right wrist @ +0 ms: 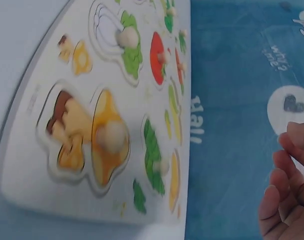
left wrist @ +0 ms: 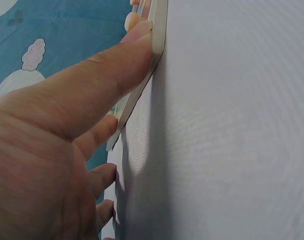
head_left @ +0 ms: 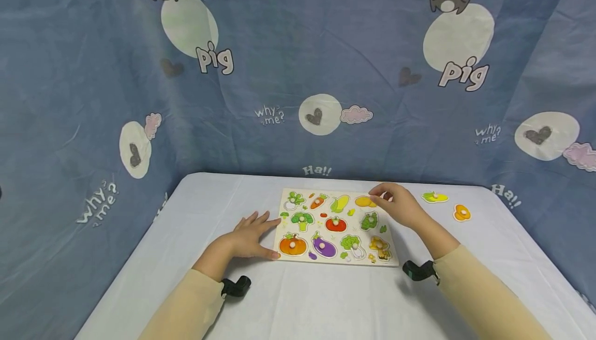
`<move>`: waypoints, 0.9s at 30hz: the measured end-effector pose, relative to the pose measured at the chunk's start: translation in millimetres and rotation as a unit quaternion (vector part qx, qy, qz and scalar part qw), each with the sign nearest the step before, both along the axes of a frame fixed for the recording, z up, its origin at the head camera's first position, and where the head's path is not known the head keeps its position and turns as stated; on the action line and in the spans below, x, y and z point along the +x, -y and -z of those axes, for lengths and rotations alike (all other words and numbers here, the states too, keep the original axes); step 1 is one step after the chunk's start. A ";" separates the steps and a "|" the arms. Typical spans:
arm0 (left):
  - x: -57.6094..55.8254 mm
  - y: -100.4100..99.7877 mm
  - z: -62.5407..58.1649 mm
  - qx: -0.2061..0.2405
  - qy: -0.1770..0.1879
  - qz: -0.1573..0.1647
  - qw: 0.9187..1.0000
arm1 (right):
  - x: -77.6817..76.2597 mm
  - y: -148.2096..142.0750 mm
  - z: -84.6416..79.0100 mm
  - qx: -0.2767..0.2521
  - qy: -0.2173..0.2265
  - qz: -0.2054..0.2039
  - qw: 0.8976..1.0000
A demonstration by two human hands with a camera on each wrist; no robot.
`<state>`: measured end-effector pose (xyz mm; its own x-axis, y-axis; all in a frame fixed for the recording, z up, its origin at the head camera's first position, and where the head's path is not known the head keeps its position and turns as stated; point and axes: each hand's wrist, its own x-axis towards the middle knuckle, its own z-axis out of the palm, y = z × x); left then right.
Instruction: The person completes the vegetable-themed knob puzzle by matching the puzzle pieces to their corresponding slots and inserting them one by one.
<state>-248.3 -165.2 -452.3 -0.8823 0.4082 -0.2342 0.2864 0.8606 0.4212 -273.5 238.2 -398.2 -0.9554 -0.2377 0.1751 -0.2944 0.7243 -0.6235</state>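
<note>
A pale board puzzle with pictures of vegetables lies flat on the table. Spread out at its left side, my left hand touches the lower left corner with the thumb and the left edge with the index finger. My right hand hovers over the upper right corner, beside the yellow potato picture. Its bent fingertips are close together, and no piece shows between them in the right wrist view. A mushroom piece with a round knob sits in the board near that hand.
Right of the board lie two loose pieces: a yellow-green one that looks like corn and an orange-yellow one. A white cloth covers the table. Behind it hangs a blue printed curtain.
</note>
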 end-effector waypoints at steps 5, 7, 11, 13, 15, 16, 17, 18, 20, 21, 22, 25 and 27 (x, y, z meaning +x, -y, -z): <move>-0.2 1.0 1.3 0.000 0.000 -0.003 1.000 | 1.4 -14.9 4.8 0.007 -0.010 0.021 1.000; -0.2 1.1 1.3 0.001 0.001 -0.003 1.000 | 0.8 -21.7 8.5 0.008 -0.015 0.036 0.999; -0.1 0.3 1.2 0.002 0.000 -0.003 1.000 | -2.7 -37.0 16.9 0.006 -0.022 0.064 0.998; -0.4 0.2 1.5 0.003 0.000 -0.003 1.000 | -4.9 -44.5 20.5 0.003 -0.023 0.076 0.997; -0.8 0.5 2.0 0.003 -0.001 -0.002 1.000 | -6.8 -51.3 23.3 0.000 -0.023 0.088 0.996; -1.1 0.6 2.3 0.003 -0.002 0.000 1.000 | -7.4 -54.5 24.6 -0.001 -0.023 0.093 0.995; -1.3 0.8 2.4 0.004 -0.002 0.001 1.000 | -7.9 -57.6 25.8 -0.002 -0.021 0.099 0.995; -1.4 0.9 2.4 0.005 -0.002 0.002 1.000 | -8.4 -60.6 26.8 -0.004 -0.020 0.105 0.994; -1.7 1.0 2.5 0.006 -0.002 0.004 1.000 | -9.8 -66.2 29.0 -0.005 -0.021 0.115 0.993; -1.7 1.0 2.6 0.006 -0.002 0.004 1.000 | -10.4 -68.6 30.0 -0.006 -0.021 0.119 0.993; -1.7 1.0 2.7 0.006 -0.002 0.004 1.000 | -11.2 -71.3 31.2 -0.006 -0.022 0.124 0.992; -1.4 0.9 2.9 0.007 -0.001 0.002 1.000 | -14.9 -79.1 35.0 -0.009 -0.024 0.140 0.990; -1.1 1.0 2.8 0.007 0.000 -0.001 1.000 | -18.3 -84.2 37.6 -0.012 -0.024 0.150 0.988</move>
